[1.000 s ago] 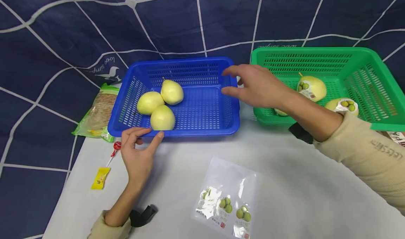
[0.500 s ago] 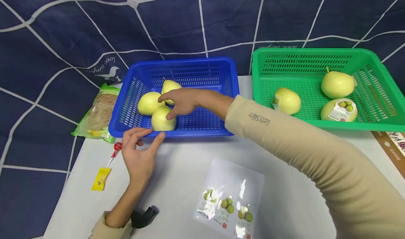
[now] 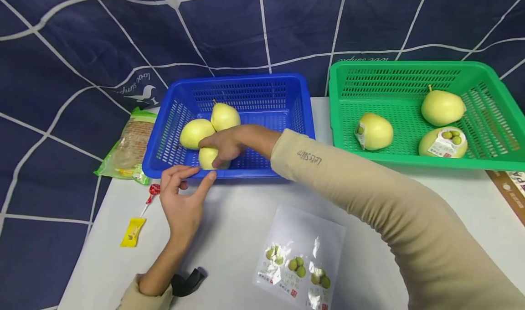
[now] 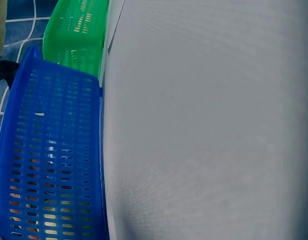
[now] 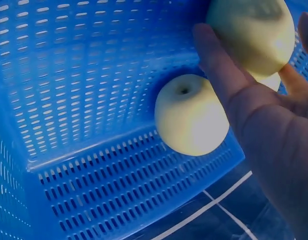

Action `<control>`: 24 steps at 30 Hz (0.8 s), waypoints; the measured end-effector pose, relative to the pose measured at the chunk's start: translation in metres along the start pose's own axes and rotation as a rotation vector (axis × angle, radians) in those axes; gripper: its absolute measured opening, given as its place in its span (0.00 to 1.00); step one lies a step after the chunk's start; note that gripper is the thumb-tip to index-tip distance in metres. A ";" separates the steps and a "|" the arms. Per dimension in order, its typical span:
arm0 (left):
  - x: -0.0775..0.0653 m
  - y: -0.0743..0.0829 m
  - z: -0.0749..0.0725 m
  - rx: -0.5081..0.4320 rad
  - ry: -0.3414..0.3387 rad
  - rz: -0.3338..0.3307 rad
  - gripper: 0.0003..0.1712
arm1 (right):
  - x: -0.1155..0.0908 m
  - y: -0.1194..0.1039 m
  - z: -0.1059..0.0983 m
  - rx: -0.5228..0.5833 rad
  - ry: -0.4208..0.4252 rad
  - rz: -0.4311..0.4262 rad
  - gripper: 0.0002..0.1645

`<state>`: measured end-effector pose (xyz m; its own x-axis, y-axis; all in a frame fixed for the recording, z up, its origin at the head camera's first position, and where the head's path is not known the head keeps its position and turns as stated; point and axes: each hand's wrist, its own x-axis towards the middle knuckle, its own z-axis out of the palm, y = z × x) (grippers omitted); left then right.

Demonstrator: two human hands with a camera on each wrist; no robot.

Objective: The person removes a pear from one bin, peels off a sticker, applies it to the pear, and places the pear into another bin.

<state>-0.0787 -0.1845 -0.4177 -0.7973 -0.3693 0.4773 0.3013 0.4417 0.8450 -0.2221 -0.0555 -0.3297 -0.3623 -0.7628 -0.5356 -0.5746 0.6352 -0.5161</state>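
Note:
Three pale yellow pears lie in the left part of the blue basket: a left pear, a back pear with its stem up, and a front pear. My right hand reaches in from the right and grips the front pear, thumb and fingers on opposite sides. The right wrist view shows the held pear between the fingers, another pear beside it. At the basket's front rim, my left hand holds the edge between thumb and fingers.
A green basket on the right holds three pears with printed labels. A clear sheet of pear labels lies in front. Bagged bread, a red lollipop and a yellow packet lie left. Dark fabric hangs behind.
My right hand moved left from between the baskets into the blue one, then down onto the front pear. A pear in the green basket rolled right. My left hand stayed at the rim.

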 end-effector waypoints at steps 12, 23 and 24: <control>-0.001 0.002 0.000 -0.007 -0.002 0.001 0.17 | -0.004 0.012 0.001 0.002 0.118 -0.029 0.35; 0.000 -0.001 0.001 -0.004 0.008 -0.011 0.17 | -0.083 0.003 -0.009 0.052 0.480 -0.189 0.32; 0.000 -0.001 0.001 0.000 0.013 -0.015 0.17 | -0.091 0.003 -0.007 0.065 0.503 -0.190 0.31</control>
<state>-0.0798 -0.1842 -0.4192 -0.7950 -0.3860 0.4679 0.2898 0.4359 0.8520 -0.1956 0.0148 -0.2778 -0.5717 -0.8189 -0.0510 -0.6237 0.4741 -0.6214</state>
